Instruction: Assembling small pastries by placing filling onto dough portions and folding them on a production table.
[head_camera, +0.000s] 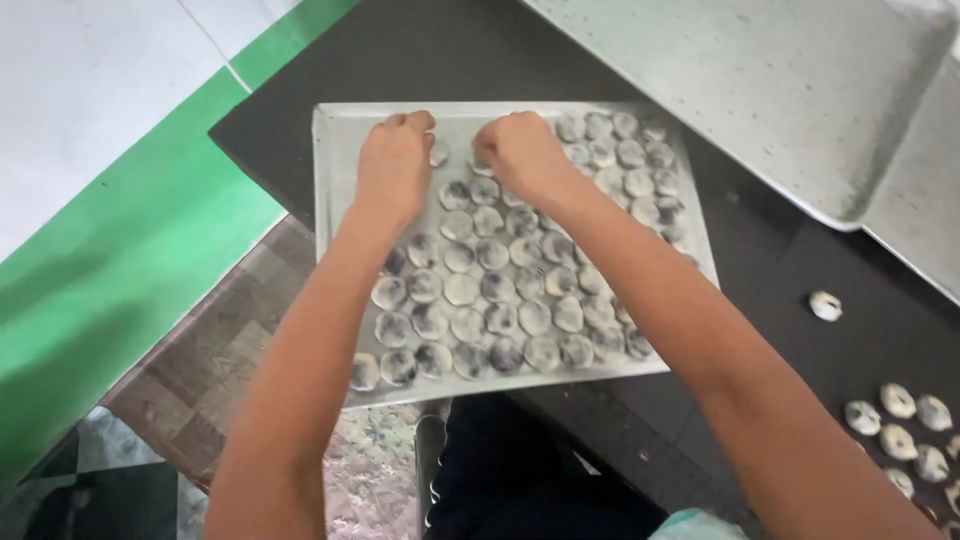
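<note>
Left hand (393, 165): the fingers are curled under the palm at the far end of the tray (335, 250); whether they pinch a dough piece cannot be told.

Right hand (522, 152): fingers likewise hidden beneath the knuckles; contact with any piece is not visible.

Both forearms cover several dough pieces (470, 290) in the middle rows.

The tray's near edge overhangs the bench (480, 50); its support there is hidden.

The second tray (800, 100) is cut off by the top and right edges.

The loose pieces (905, 430) at lower right run past the frame edge.
</note>
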